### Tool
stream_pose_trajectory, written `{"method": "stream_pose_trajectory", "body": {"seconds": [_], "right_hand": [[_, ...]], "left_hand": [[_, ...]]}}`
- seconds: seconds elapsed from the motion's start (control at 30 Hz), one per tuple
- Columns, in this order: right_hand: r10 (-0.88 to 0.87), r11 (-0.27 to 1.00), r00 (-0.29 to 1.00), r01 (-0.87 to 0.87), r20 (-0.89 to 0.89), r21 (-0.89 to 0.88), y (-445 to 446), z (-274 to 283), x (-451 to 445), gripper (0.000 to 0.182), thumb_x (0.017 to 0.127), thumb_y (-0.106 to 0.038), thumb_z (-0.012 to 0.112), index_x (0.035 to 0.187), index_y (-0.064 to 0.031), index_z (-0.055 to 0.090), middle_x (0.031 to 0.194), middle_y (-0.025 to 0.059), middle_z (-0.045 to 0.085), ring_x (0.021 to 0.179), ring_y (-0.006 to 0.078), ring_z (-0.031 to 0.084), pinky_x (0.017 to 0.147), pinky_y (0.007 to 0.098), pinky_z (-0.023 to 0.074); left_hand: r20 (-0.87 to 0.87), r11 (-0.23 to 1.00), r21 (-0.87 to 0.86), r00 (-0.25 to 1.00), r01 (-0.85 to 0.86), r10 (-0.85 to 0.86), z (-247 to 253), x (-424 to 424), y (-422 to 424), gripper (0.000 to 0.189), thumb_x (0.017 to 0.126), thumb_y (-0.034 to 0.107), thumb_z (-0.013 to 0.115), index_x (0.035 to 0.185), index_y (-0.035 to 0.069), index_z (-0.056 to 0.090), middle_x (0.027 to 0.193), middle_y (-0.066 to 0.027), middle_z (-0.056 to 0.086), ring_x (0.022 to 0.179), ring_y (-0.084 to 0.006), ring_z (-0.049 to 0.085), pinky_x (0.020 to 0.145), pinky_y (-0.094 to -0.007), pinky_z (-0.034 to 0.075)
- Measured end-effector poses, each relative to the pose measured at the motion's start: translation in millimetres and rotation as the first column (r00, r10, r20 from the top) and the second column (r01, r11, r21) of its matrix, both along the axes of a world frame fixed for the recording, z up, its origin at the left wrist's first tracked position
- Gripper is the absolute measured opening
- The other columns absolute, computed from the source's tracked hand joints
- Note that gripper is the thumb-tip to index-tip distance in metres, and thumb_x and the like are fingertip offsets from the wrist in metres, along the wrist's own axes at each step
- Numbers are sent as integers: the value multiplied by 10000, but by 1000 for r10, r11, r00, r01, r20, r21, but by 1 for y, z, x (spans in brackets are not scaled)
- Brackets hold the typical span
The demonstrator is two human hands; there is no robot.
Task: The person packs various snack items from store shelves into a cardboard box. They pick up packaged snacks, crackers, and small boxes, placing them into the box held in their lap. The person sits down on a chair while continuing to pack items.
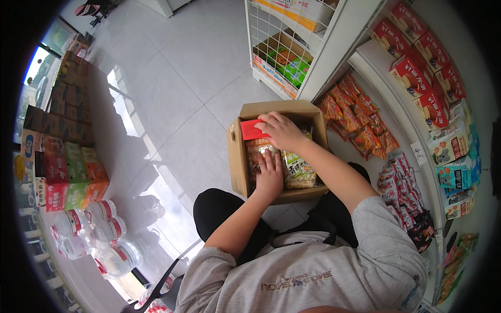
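Note:
An open cardboard box stands on the floor between my knees, with snack packets inside. My left hand lies with fingers spread on a clear packet with orange printing in the box's left part. Over the far part of the box, my right hand has its fingertips on a red packet or card near the far left corner; whether it grips it is hard to tell. To the right of my left hand is a green and white packet of puffed grain snacks. Part of the contents is hidden under my hands and right forearm.
Curved white shelving on the right holds red pie boxes, orange snack packets and other bags. A wire-sided rack stands beyond the box. On the left are stacked drink cartons and large water bottles on the tiled floor.

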State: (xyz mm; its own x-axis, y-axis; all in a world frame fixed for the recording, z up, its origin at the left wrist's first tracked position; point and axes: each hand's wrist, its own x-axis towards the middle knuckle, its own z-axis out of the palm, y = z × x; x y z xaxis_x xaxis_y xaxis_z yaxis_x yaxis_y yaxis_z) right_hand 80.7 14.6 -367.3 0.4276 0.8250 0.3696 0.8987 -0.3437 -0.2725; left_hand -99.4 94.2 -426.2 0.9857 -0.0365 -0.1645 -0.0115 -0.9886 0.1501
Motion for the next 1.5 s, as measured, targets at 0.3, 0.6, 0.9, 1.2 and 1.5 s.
{"method": "stream_pose_trajectory", "body": {"seconds": [0.3,0.6,0.9,1.2,1.5], "right_hand": [[-136,986,988,142,77,-83,1,-25,-6,532,846,-236,777,1352,-164,629,1398,80,539,1309,296,475,1108,456,412],[-201,954,974,171,-104,-246,-9,-28,-13,330,935,-229,640,1245,-135,702,1372,112,602,1308,322,560,1146,500,415],[-365,929,915,346,172,134,-120,199,-35,422,856,-95,768,1270,-126,695,1417,101,603,1370,348,520,1166,506,413],[-747,494,364,864,556,98,-278,302,6,608,923,-286,738,1457,-66,547,1555,163,496,1486,403,375,1195,550,361],[-660,577,416,814,626,68,-279,274,52,432,896,-277,777,1229,-72,594,1481,188,553,1418,431,438,1204,572,319]], "left_hand": [[-7,983,-167,997,-77,77,42,21,14,614,888,259,652,1459,80,517,1510,-224,483,1305,-445,532,894,-538,588],[398,814,-579,856,-44,329,57,54,53,222,915,103,648,1121,59,720,1004,-157,730,945,-350,679,837,-463,544],[48,548,-697,732,-462,679,-12,85,110,708,859,140,653,1506,-35,424,1466,-287,524,1368,-459,484,1136,-508,407],[-20,436,-834,810,-337,587,-20,97,110,753,883,-44,447,1605,154,362,1358,-233,647,1214,-401,649,1005,-455,531],[-242,78,-943,826,-324,509,29,93,100,820,793,-119,380,1587,85,405,1453,-135,594,1310,-244,581,1073,-344,472]]}}
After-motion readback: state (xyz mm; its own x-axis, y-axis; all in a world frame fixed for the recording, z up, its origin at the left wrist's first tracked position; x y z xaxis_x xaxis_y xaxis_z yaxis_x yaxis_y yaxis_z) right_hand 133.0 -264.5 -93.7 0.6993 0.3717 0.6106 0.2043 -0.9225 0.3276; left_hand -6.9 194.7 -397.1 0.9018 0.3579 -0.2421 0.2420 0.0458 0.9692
